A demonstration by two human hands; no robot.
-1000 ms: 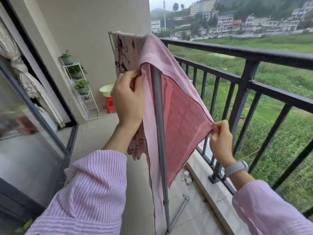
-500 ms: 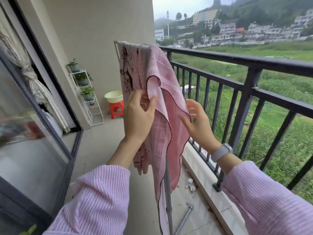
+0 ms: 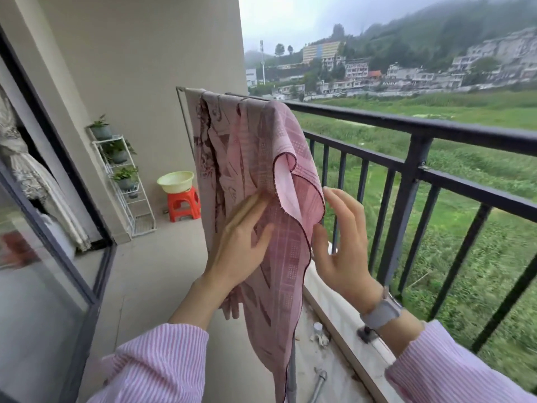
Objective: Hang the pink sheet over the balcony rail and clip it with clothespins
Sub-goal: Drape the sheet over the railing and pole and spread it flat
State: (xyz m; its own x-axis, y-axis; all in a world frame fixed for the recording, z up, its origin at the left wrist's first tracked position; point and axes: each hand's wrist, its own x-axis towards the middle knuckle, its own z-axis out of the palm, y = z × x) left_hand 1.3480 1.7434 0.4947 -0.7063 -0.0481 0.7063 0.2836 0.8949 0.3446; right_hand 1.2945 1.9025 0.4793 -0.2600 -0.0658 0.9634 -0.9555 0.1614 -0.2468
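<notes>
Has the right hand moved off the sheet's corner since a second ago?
Yes. The right hand let go and shifted left, away from the balcony railing post, now open beside the pink sheet.

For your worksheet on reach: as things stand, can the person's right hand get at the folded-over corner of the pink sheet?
Probably yes. The right hand is open, just right of the pink sheet, and nothing lies between its fingers and the folded-over corner. The left hand lies flat on the cloth's other side, out of the way.

Home balcony: railing [image 3: 406, 126], plant shelf [image 3: 122, 175], stool [image 3: 184, 203].
</notes>
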